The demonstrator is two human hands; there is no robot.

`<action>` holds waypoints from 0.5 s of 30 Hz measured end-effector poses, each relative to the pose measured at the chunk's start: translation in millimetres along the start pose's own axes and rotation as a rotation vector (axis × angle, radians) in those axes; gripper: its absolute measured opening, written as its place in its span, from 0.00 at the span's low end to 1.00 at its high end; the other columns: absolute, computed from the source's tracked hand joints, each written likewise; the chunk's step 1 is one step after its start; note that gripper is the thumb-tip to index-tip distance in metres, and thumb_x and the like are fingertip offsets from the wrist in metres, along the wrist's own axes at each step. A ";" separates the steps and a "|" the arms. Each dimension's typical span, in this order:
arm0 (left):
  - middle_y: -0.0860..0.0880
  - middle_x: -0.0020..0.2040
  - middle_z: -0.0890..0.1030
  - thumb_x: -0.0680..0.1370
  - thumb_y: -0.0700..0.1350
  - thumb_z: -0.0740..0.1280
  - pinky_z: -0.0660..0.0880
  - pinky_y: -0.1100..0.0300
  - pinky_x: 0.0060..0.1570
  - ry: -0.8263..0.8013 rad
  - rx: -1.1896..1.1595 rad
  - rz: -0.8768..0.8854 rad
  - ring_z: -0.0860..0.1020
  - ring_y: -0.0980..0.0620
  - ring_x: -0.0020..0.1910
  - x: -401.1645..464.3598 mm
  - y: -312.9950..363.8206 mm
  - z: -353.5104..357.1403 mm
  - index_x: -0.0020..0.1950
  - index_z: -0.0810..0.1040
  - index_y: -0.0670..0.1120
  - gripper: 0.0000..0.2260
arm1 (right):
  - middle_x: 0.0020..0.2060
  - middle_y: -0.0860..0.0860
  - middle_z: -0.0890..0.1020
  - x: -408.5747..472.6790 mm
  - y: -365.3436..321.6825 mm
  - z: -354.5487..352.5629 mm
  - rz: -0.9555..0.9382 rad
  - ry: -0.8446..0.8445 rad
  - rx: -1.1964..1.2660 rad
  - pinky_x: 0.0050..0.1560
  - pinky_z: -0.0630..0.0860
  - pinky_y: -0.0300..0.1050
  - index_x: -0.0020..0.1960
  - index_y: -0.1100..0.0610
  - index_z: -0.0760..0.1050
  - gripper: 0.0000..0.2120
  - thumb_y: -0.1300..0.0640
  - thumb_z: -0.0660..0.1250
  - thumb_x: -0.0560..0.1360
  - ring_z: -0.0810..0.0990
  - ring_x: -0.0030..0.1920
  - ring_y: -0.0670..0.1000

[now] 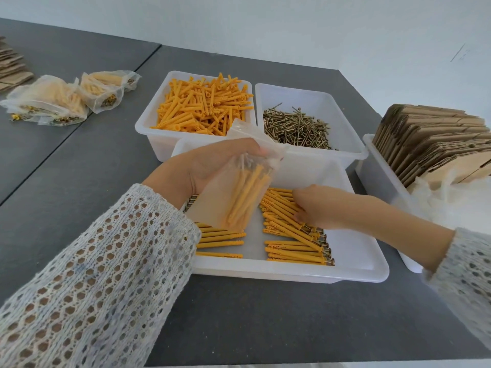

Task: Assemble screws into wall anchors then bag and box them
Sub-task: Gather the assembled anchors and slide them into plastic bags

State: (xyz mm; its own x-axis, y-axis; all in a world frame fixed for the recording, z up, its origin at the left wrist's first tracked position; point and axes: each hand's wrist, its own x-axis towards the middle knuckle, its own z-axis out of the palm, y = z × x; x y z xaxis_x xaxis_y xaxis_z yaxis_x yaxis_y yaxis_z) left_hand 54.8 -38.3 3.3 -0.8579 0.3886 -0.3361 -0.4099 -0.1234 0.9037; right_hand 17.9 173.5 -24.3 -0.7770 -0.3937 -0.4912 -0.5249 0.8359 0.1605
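My left hand (212,166) grips a clear plastic bag (239,197) by its top; several orange anchors with screws hang inside it over the near white tray (356,264). My right hand (318,208) reaches into that tray, fingers curled round the assembled anchors (295,248) lying in rows at its right side. More assembled anchors (220,237) lie at the tray's left, partly hidden by the bag and my sleeve. Behind stand a white bin of loose orange anchors (204,104) and a white bin of brass screws (297,128).
Filled bags (63,99) lie on the dark table at the far left, beside flat cardboard (13,67). A white bin at the right holds folded cardboard boxes (435,144) and crumpled clear bags (451,197). Bare table surface (265,320) lies at the front.
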 end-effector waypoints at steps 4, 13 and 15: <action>0.41 0.52 0.78 0.69 0.49 0.67 0.78 0.60 0.42 -0.023 0.047 -0.004 0.78 0.48 0.43 2.2 0.0 -0.3 0.70 0.75 0.40 0.30 | 0.40 0.51 0.76 -1.4 -0.1 -0.6 -0.013 -0.047 0.043 0.41 0.70 0.42 0.53 0.60 0.74 0.13 0.52 0.57 0.83 0.75 0.41 0.51; 0.43 0.48 0.80 0.69 0.47 0.68 0.79 0.61 0.41 -0.021 0.068 0.007 0.79 0.51 0.42 8.4 -5.9 -0.4 0.69 0.74 0.37 0.29 | 0.37 0.49 0.71 -5.6 -9.9 -3.3 0.035 -0.030 -0.108 0.41 0.69 0.43 0.53 0.57 0.72 0.14 0.51 0.52 0.84 0.72 0.38 0.48; 0.44 0.46 0.80 0.69 0.47 0.68 0.79 0.62 0.39 -0.027 0.062 0.003 0.80 0.52 0.39 9.6 -5.9 -1.3 0.65 0.77 0.38 0.26 | 0.38 0.49 0.73 -12.0 -3.7 -15.6 0.029 -0.040 -0.082 0.41 0.71 0.43 0.54 0.58 0.73 0.13 0.54 0.52 0.84 0.74 0.40 0.49</action>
State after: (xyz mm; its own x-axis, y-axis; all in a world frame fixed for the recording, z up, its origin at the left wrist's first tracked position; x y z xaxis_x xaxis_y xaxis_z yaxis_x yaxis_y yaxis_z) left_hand 48.6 -35.0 -5.6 -0.8501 0.4126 -0.3271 -0.3868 -0.0677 0.9197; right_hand 23.8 169.2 -5.6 -0.7787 -0.3524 -0.5192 -0.5302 0.8120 0.2441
